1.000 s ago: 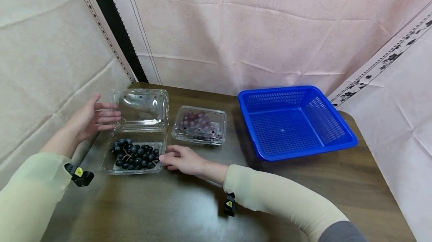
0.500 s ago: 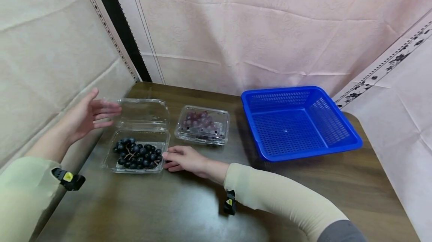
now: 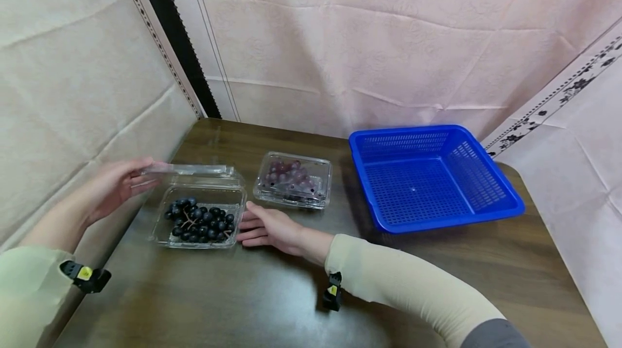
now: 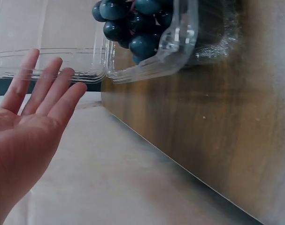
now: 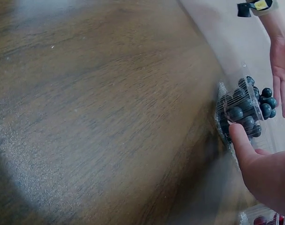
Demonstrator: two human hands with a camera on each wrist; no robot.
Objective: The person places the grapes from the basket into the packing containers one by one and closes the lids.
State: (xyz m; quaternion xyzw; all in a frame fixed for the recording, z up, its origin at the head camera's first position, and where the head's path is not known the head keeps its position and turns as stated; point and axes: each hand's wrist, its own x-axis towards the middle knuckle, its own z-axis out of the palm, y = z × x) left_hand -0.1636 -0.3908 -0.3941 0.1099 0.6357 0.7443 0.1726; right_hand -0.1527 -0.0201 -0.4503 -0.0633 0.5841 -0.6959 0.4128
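The left hand lies flat, fingers straight, touching the clear lid — half lowered over the dark grapes. The right hand, fingers relaxed, rests against the clamshell box on the table — a blue basket stands well apart.

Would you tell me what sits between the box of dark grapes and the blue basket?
The closed clear box of red grapes sits between the dark grapes' box and the blue basket, slightly farther back; the head view shows it.
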